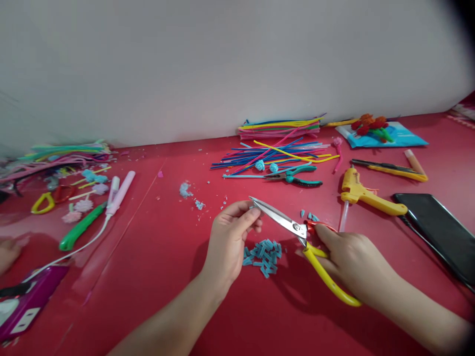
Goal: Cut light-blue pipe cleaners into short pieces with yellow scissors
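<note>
Right hand point(351, 257) closed round the red-and-yellow handles of the scissors point(279, 216); left hand point(230, 235) pinched, thumb to finger, on what appears to be a small light-blue chenille-stem piece point(254, 206) at the blade tips. Gap between blades: cannot tell. Main hazard, as judged: a nick to the left fingertips, which sit right beside the steel; likely cause, a stub too short to keep the skin clear. Second: uneven lengths, should the pinch slip or the stub roll. Third: a snipped end springing off, or a wrist brushing the pile of cut blue pieces point(265, 253) on the red tabletop point(148, 277), just below the hands, and scattering it. Counts: scissors in hand, 1; pliers point(297, 175), 1, lying beyond the hands; light-blue fuzzy balls point(260, 165), 2, near the pliers; yellow glue gun point(365, 195), 1, to the right; phone point(434, 227), 1, at the right edge; main tufts of blue fluff point(184, 190), 2, plus crumbs. Pile: pieces overlap, no exact figure, clearly more than a dozen. Loose blue scraps point(311, 216) past the scissors pivot: about 3, small. Long chenille stems point(237, 154) at the back: crossed and bundled, not countable. Co-worker's hand point(9, 252): 1, far left, partly out of view; its grip cannot be told.
</note>
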`<state>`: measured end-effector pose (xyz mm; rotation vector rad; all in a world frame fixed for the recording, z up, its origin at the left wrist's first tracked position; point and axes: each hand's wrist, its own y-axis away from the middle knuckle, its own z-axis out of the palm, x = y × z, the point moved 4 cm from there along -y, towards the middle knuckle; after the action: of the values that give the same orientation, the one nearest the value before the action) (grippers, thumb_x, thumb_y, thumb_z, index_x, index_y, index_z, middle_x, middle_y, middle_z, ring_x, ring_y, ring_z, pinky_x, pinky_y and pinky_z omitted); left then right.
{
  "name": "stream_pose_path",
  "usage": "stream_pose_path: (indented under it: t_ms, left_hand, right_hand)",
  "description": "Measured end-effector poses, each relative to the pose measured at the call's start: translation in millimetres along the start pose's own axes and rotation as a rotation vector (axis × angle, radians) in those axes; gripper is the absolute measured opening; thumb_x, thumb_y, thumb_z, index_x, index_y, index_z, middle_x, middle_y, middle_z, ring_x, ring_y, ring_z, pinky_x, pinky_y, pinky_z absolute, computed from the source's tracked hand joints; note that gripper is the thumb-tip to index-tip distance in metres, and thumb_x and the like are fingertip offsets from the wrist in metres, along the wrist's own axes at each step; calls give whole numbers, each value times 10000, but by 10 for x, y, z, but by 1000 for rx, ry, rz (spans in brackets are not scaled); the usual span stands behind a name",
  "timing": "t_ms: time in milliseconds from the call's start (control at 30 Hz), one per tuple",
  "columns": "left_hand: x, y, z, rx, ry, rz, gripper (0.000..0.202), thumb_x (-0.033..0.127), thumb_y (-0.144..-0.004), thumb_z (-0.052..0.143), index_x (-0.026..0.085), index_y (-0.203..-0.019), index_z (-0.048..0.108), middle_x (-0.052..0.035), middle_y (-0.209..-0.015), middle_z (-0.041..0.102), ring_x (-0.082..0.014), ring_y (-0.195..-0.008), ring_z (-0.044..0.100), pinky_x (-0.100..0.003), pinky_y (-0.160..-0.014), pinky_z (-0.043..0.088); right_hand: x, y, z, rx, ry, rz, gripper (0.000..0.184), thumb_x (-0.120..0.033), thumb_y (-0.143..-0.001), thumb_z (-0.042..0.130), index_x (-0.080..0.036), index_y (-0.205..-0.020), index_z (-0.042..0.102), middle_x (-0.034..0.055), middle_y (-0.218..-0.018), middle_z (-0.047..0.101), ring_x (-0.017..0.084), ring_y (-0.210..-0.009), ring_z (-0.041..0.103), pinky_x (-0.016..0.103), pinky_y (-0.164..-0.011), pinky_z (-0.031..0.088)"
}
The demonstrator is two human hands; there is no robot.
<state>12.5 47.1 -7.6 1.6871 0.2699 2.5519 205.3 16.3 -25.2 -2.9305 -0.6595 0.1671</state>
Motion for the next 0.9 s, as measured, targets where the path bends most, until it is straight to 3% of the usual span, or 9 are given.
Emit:
stream_pose_path:
  t_ms: [100,167,267,367,467,600,733,900]
  left_hand:
    - [4,0,1,6,5,5,67,173,-671,625,156,-735,630,14,-652,576,-64,-569,513,-181,-542,426]
    - [-12,9,25,-22,0,-25,75,190,-676,622,151,-740,623,2,-659,587,-72,-568,517,-190,-535,427]
    - [-99,59,117,-160,-41,-169,123,225,-686,617,142,-777,618,-21,-664,601,-81,-552,522,-196,-513,421]
    - [-216,149,222,-323,-123,-339,147,260,-705,600,134,-780,614,-31,-661,598,-78,-528,514,-194,-498,409]
    - [-285,226,302,-442,-184,-413,136,255,-724,577,125,-746,614,-36,-668,588,-81,-540,516,-196,-517,404]
    - [-303,261,353,-501,-202,-414,138,246,-721,572,120,-745,622,-43,-671,578,-95,-552,518,-208,-528,408]
    - [-310,260,349,-472,-268,-390,158,270,-701,596,125,-757,623,-38,-658,577,-100,-550,516,-218,-540,418]
    - [-248,263,354,-415,-451,-198,141,282,-674,623,148,-706,594,9,-592,523,-85,-521,474,-206,-517,390]
  right_hand:
    - [36,-28,-8,-24,-61,65,308,-495,-792,370,-203,-710,422,-10,-450,504,139,-375,468,255,-418,165]
    - [57,-66,-22,-75,-221,165,294,-492,-765,417,-207,-696,424,-24,-457,486,124,-385,446,238,-406,192]
    - [32,-121,-63,-138,-650,323,260,-453,-752,452,-202,-685,433,-38,-509,467,100,-435,440,207,-403,265]
    - [-41,-131,-84,-213,-1086,477,242,-437,-761,446,-197,-772,469,-80,-454,393,75,-362,378,189,-359,288]
    - [-107,-120,-111,-245,-1301,524,256,-437,-763,447,-188,-819,478,-107,-375,339,71,-304,347,185,-329,292]
    - [-135,-108,-156,-275,-1313,523,183,-369,-747,467,-186,-745,467,-101,-385,383,50,-291,346,157,-303,283]
    - [-147,-106,-198,-268,-1246,487,100,-276,-726,468,-196,-670,450,-95,-408,389,40,-299,344,143,-290,271]
    - [-148,-103,-165,-199,-1139,450,106,-271,-730,466,-196,-666,425,-98,-422,340,44,-340,331,163,-339,272]
